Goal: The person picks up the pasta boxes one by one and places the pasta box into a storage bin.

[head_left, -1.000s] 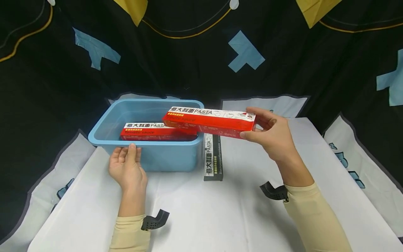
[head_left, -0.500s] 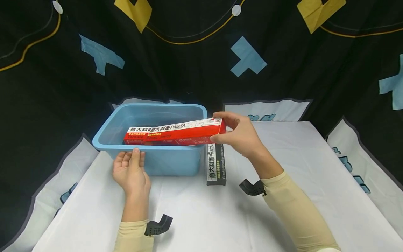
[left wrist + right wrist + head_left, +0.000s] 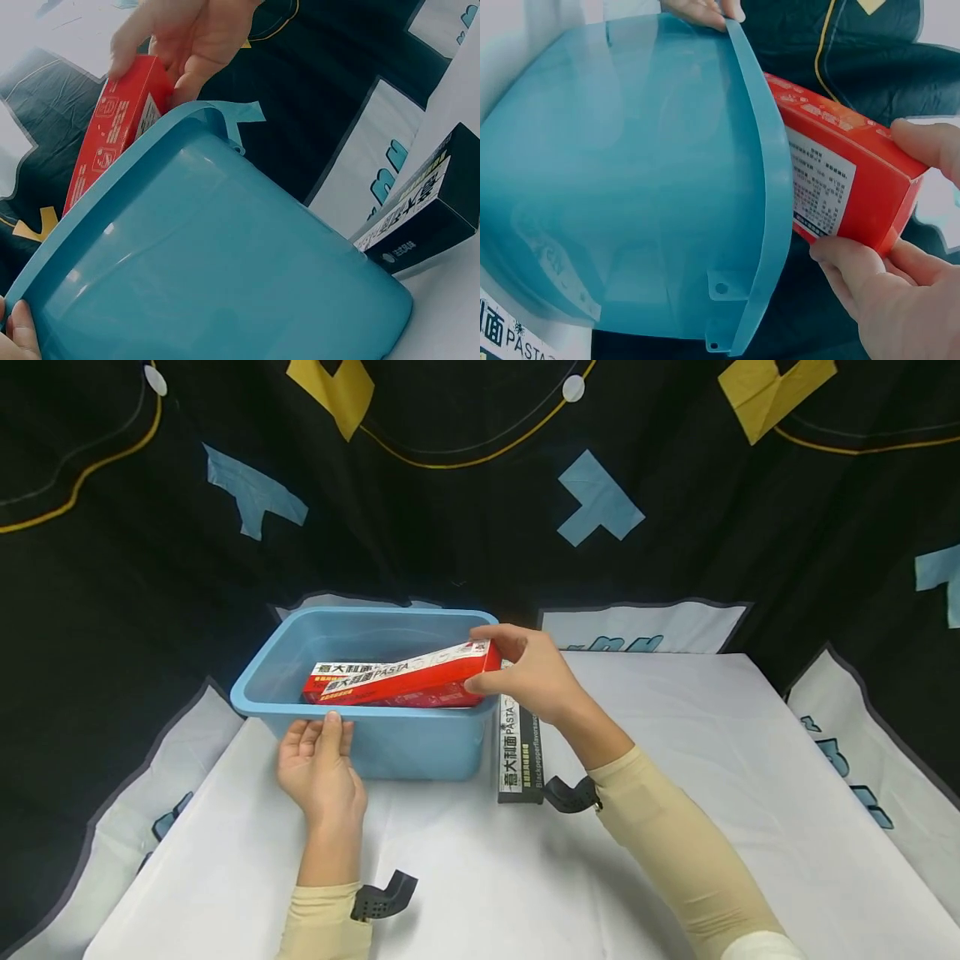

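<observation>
My right hand (image 3: 527, 672) grips the right end of a red pasta box (image 3: 420, 675), which slants down to the left into a blue plastic bin (image 3: 405, 745). Its held end stays raised near the bin's right rim. Another red pasta box (image 3: 324, 670) lies inside, partly covered by the held one. On the bin's front rim, my left hand (image 3: 322, 760) pinches the edge, thumb on top and fingers below. In the right wrist view, thumb and fingers press opposite faces of the red pasta box (image 3: 855, 176).
A black pasta box (image 3: 521, 752) lies on the white table (image 3: 480, 877), close against the bin's right side. Behind the table hangs a dark curtain (image 3: 465, 543) with blue and yellow patches.
My right hand has moved left and carried the red pasta box over the bin; its left end has dipped inside. The left hand keeps its hold on the rim.
</observation>
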Tool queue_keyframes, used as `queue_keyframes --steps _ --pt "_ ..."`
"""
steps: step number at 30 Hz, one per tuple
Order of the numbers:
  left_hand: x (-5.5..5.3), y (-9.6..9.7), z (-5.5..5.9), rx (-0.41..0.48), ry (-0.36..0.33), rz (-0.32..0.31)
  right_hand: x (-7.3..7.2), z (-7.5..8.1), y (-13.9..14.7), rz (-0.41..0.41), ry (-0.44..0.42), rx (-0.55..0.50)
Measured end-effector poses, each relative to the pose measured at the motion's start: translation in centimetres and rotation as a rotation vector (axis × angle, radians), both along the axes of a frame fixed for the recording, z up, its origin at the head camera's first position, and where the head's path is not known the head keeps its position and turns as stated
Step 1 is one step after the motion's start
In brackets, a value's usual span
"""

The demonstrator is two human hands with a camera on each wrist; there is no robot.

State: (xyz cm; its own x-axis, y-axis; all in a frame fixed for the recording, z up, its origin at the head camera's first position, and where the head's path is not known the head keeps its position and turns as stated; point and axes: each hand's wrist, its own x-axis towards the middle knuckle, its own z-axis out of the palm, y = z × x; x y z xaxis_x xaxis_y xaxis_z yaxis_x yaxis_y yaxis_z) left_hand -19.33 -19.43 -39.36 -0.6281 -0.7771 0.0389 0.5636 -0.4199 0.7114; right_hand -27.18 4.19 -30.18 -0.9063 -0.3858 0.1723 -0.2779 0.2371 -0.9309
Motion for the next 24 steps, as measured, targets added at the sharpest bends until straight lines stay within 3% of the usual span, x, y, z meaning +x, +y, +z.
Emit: queue_keyframes --steps 10,16,24 --pt "-0.1 0.3 0.2 -0.024 0.01 0.004 -0.9 -0.2 -2.5 0.068 -0.03 0.077" --pt "0.1 0.3 0.1 -0.036 -0.011 0.001 -1.3 -0.3 -4.4 0.1 0.018 0.227" --pt "0.1 0.4 -0.1 -0.037 0.001 0.008 -1.2 -1.0 -4.1 0.049 0.105 0.35"
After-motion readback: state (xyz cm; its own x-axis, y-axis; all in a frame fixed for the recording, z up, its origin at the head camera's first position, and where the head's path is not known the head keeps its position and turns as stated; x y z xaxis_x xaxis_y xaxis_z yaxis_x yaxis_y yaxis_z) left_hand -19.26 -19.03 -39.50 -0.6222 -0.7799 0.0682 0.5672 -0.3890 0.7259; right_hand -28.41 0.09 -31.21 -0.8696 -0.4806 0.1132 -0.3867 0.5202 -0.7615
